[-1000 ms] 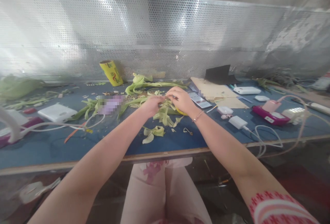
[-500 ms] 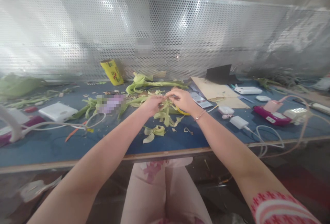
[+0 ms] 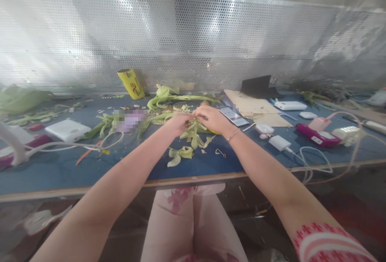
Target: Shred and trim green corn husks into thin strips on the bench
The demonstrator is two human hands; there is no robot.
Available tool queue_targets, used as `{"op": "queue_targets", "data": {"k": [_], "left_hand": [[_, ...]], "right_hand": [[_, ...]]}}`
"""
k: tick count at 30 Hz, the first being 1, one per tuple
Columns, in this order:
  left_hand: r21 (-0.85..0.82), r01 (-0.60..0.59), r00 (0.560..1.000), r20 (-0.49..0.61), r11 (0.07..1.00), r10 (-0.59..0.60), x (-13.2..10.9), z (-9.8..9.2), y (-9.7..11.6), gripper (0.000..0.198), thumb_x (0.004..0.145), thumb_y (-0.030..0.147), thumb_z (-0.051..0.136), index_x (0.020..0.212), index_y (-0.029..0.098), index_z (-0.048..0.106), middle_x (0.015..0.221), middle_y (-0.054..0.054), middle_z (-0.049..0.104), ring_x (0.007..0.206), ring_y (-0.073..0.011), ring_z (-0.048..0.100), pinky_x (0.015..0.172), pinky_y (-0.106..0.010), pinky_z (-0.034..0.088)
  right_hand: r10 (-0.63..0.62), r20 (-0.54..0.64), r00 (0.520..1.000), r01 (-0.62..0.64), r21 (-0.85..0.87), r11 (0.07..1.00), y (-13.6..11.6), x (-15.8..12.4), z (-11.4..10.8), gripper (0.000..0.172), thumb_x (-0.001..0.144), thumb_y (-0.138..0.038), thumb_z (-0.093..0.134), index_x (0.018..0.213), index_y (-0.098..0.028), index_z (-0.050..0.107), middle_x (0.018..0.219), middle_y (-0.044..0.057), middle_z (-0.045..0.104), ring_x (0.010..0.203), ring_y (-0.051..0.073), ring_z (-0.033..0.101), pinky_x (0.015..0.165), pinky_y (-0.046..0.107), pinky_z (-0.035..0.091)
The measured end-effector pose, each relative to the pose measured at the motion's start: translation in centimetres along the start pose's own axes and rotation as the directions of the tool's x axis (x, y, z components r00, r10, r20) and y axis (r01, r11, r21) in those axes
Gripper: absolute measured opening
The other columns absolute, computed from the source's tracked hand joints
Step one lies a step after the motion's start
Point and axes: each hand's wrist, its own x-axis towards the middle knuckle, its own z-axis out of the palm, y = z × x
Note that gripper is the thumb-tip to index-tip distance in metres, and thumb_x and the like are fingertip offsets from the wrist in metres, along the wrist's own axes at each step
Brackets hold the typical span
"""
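Over the middle of the blue worktop, my left hand (image 3: 180,123) and my right hand (image 3: 213,119) meet with fingertips pinched together. Whatever is between the fingers is hidden by them. Directly below the hands are pale green leafy pieces (image 3: 195,139); whether these hang from the fingers or lie on the worktop I cannot tell. Nearer the front edge lies a loose curled leaf piece (image 3: 181,155). Long pale green leafy stalks (image 3: 163,100) lie behind the hands among small scraps. A phone (image 3: 233,115) with a lit screen lies beside my right hand.
A yellow tube (image 3: 131,84) leans against the perforated metal screen (image 3: 205,41). On the left are a white box (image 3: 68,130) and looped cables. To the right are brown card (image 3: 253,107), a white charger (image 3: 280,143) with its cable, and a purple power strip (image 3: 318,135).
My right hand has shifted slightly and turned, its fingers still against the left hand's. More of the phone shows now. The left hand has barely moved.
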Motion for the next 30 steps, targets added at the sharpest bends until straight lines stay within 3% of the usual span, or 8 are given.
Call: {"op": "queue_targets", "data": {"k": [12,23,30], "left_hand": [[-0.041,-0.002,0.999,0.035,0.999,0.003,-0.4,0.2,0.5,0.012,0.054,0.007,0.074,0.057,0.01,0.063,0.057,-0.002,0.059,0.055,-0.0095,0.051,0.056,-0.025,0.042],[-0.046,0.017,1.0,-0.017,0.999,-0.018,0.3,-0.2,0.2,0.008,0.057,0.011,0.073,0.06,0.012,0.065,0.06,-0.002,0.06,0.057,-0.0092,0.052,0.056,-0.024,0.042],[-0.014,-0.018,0.997,0.08,1.0,0.019,0.1,-0.2,0.3,0.01,0.055,0.01,0.074,0.062,0.011,0.068,0.061,-0.003,0.062,0.059,-0.0093,0.053,0.064,-0.027,0.043]], "right_hand": [[-0.029,-0.04,0.999,0.024,-0.105,0.994,-0.2,0.0,0.1,0.015,0.087,-0.017,0.044,0.086,-0.018,0.059,0.092,0.008,0.066,0.088,0.019,0.06,0.083,0.034,0.047],[0.132,-0.046,0.99,-0.134,-0.045,0.99,-0.4,0.0,0.2,0.01,0.082,-0.017,0.047,0.083,-0.019,0.057,0.09,0.007,0.065,0.084,0.018,0.06,0.077,0.032,0.047],[0.234,-0.106,0.966,-0.224,0.101,0.969,0.4,-0.1,0.8,0.01,0.081,-0.022,0.05,0.083,-0.019,0.06,0.09,0.005,0.067,0.084,0.017,0.062,0.071,0.03,0.05]]}}
